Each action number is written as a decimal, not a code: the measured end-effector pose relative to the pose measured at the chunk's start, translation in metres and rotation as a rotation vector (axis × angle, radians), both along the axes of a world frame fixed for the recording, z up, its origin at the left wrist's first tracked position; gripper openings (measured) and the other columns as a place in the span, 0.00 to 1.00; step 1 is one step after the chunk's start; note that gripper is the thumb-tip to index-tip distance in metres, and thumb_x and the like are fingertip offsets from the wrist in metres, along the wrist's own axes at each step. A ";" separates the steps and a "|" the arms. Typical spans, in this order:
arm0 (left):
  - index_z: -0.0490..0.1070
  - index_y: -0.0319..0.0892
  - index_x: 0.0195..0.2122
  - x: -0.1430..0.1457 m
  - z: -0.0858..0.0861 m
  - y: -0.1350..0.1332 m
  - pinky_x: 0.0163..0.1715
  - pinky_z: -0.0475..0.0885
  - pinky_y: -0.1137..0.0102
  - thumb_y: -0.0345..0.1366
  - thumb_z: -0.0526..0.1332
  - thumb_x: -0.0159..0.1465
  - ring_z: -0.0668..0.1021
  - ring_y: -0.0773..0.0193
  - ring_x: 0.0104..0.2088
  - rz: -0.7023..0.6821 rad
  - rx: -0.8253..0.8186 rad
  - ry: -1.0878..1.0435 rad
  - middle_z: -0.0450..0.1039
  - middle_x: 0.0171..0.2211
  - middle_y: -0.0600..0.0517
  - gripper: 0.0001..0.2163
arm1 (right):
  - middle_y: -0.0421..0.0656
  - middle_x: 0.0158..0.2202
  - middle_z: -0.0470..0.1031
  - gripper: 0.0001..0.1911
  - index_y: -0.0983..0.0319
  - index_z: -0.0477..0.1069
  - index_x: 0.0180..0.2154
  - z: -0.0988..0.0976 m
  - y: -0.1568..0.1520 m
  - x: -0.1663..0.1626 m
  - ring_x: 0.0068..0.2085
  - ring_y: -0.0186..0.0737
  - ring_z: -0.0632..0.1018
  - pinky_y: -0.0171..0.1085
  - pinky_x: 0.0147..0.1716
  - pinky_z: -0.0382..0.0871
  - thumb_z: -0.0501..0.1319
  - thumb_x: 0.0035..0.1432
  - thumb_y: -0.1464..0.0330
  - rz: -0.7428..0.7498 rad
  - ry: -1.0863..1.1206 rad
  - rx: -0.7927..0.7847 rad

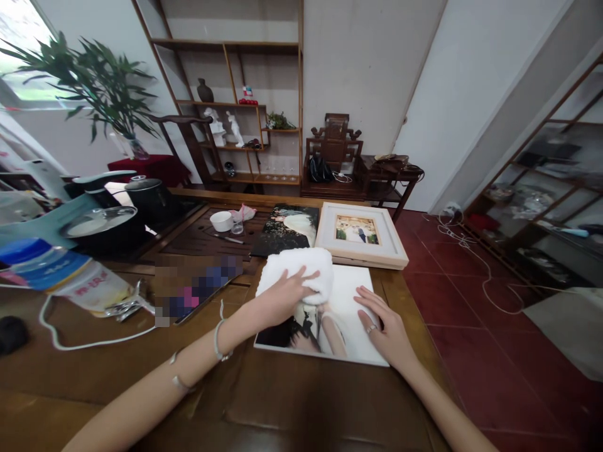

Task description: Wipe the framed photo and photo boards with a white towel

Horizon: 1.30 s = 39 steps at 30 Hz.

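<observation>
A photo panel (339, 333) lies flat on the table in front of me, printed with a person in white on a pale ground. Spread over the far left part of the panel is a folded white towel (282, 267). My left hand (293, 292) presses down on the towel, its fingers stretched and apart. The towel and this hand hide part of the picture. On the panel's right side rests my right hand (384, 323), open, with a ring on one finger. Its fingertips touch the white surface.
Beyond the panel lie a dark photo panel (273, 232) and a white framed photo (396, 242). To the left are a phone (207, 289), a snack bag (89, 285), a white cable (94, 344), a small white bowl (221, 221) and a lidded pot (98, 227).
</observation>
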State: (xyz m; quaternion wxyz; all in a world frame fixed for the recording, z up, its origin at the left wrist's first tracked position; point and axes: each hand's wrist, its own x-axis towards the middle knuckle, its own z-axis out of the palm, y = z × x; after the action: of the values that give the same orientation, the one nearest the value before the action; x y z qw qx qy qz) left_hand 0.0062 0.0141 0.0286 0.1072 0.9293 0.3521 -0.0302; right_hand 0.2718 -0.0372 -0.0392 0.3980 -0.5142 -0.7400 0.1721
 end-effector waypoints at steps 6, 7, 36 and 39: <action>0.64 0.42 0.55 0.005 0.014 -0.020 0.55 0.53 0.40 0.12 0.46 0.50 0.43 0.43 0.65 -0.014 -0.084 0.090 0.42 0.67 0.48 0.33 | 0.47 0.54 0.71 0.14 0.58 0.73 0.47 0.000 0.000 -0.001 0.58 0.48 0.69 0.52 0.56 0.64 0.56 0.59 0.67 0.001 0.007 0.006; 0.65 0.42 0.55 0.006 0.018 -0.032 0.55 0.55 0.40 0.13 0.48 0.50 0.44 0.41 0.65 -0.020 -0.121 0.107 0.43 0.67 0.47 0.32 | 0.47 0.54 0.71 0.14 0.57 0.73 0.47 0.000 0.000 -0.001 0.58 0.48 0.69 0.52 0.56 0.64 0.56 0.59 0.67 -0.002 0.010 0.008; 0.70 0.40 0.51 0.056 0.007 -0.042 0.53 0.54 0.36 0.24 0.57 0.55 0.48 0.31 0.63 -0.033 0.019 0.103 0.46 0.65 0.42 0.21 | 0.47 0.55 0.70 0.14 0.58 0.73 0.46 -0.001 0.001 0.002 0.58 0.47 0.68 0.51 0.57 0.63 0.56 0.59 0.67 0.004 -0.014 -0.004; 0.71 0.38 0.50 0.057 0.011 -0.077 0.52 0.57 0.36 0.27 0.59 0.56 0.49 0.29 0.62 -0.081 0.003 0.193 0.46 0.65 0.39 0.19 | 0.47 0.54 0.71 0.14 0.57 0.73 0.46 0.000 0.001 0.001 0.57 0.47 0.69 0.51 0.57 0.63 0.56 0.59 0.68 0.006 -0.002 0.005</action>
State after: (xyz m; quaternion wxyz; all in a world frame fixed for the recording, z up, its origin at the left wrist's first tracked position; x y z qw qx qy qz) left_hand 0.0627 -0.0633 0.0392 0.0699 0.9357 0.3229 -0.1235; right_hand 0.2727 -0.0366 -0.0389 0.3982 -0.5112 -0.7422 0.1709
